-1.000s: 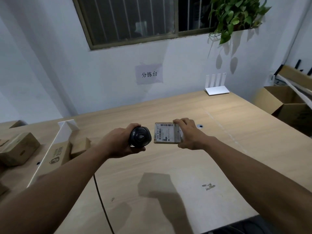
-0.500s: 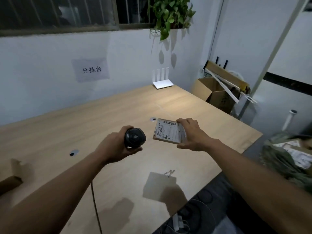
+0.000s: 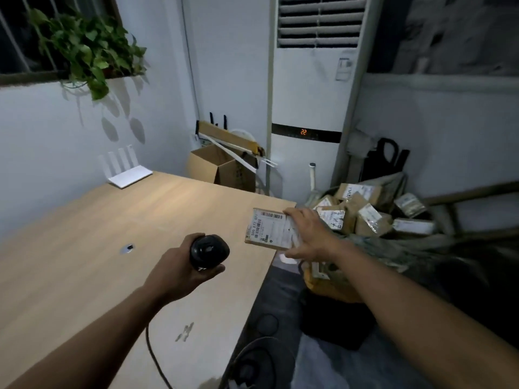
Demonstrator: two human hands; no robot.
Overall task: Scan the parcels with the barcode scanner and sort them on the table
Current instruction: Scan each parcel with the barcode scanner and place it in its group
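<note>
Left hand [image 3: 179, 272]: fingers wrapped round the grip of the black handheld barcode scanner [image 3: 209, 251], its cable trailing down toward the near tabletop edge. Right hand [image 3: 307, 237]: fingers pinch the right edge of a small flat brown cardboard parcel with a white printed label [image 3: 269, 230], held in the air just right of the scanner, over the right edge of the light wooden tabletop [image 3: 112, 234]. Beyond the right fingers: heap of labelled brown parcels [image 3: 365, 211] off the tabletop.

Judgement: to scan cleanly, face the label's barcode toward the scanner window, keep the fingers off the code, and hold the parcel steady.
</note>
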